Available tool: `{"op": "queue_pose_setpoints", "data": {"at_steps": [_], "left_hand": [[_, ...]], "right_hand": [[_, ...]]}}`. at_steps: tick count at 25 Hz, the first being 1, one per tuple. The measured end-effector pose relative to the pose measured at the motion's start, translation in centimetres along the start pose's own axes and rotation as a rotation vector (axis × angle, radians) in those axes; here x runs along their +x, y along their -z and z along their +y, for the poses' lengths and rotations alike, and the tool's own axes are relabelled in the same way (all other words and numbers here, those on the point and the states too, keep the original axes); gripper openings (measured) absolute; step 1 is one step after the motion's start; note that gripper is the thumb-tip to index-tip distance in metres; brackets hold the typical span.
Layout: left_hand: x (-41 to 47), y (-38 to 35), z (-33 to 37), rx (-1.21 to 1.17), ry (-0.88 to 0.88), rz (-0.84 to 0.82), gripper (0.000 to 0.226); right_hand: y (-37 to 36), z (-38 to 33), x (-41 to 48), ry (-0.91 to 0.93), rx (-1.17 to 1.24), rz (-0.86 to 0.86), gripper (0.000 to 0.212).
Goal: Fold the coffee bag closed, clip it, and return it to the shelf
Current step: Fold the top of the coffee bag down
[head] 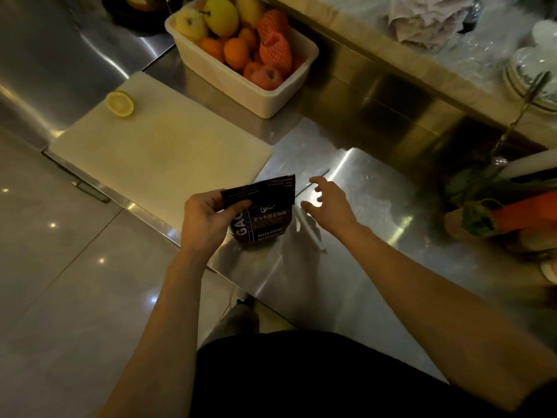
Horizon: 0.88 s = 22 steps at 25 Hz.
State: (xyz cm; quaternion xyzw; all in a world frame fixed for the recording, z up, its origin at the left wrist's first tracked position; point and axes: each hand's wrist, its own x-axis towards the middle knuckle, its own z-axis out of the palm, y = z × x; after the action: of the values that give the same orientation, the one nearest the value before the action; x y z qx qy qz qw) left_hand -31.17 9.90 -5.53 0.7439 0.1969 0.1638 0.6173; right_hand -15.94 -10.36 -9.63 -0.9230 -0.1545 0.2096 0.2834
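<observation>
My left hand (208, 218) pinches the coffee bag (261, 217) by its folded-over top, keeping it upright on the steel worktop (376, 206) so the fold holds. My right hand (328, 203) hangs spread and empty just beside the white clip (310, 229), I'd say to grab it.

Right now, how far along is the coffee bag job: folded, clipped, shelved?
Partly folded: the left hand pinches the top of the coffee bag, which stands on the steel counter. In hand: the right hand is open, reaching over the white clip stick lying beside the bag, not yet gripping it. Left to do: finish the fold, clip it, and return it to the shelf, which is not clearly in view.
</observation>
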Motion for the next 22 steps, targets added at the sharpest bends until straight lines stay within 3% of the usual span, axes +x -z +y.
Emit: {"op": "queue_pose_setpoints", "data": {"at_steps": [3, 7, 11, 14, 16, 18, 22], "left_hand": [[1.4, 1.9, -1.0, 0.004, 0.009, -0.019, 0.031], [2.8, 3.2, -2.1, 0.041, 0.013, -0.063, 0.025], [3.8, 4.1, -2.7, 0.049, 0.027, -0.091, 0.021], [4.4, 4.2, -2.7, 0.042, 0.034, -0.126, 0.019], [4.6, 3.9, -2.8, 0.059, 0.036, -0.156, 0.015], [4.8, 3.4, -2.7, 0.064, 0.037, -0.173, 0.012], [5.3, 2.1, -1.9, 0.026, 0.042, -0.236, 0.02]], "right_hand": [[-1.5, -0.6, 2.7, -0.016, -0.284, -0.137, 0.063], [-2.5, -1.6, 4.4, -0.042, -0.348, -0.235, 0.055], [-3.7, -2.8, 4.9, -0.072, -0.357, -0.187, 0.035], [-4.1, -3.3, 4.8, -0.106, -0.361, -0.149, 0.004], [-4.2, -3.4, 4.4, -0.118, -0.366, -0.114, 0.015], [-3.9, -3.4, 3.9, -0.113, -0.358, -0.09, 0.007], [-1.7, -2.7, 2.5, -0.088, -0.235, 0.042, 0.021]]}}
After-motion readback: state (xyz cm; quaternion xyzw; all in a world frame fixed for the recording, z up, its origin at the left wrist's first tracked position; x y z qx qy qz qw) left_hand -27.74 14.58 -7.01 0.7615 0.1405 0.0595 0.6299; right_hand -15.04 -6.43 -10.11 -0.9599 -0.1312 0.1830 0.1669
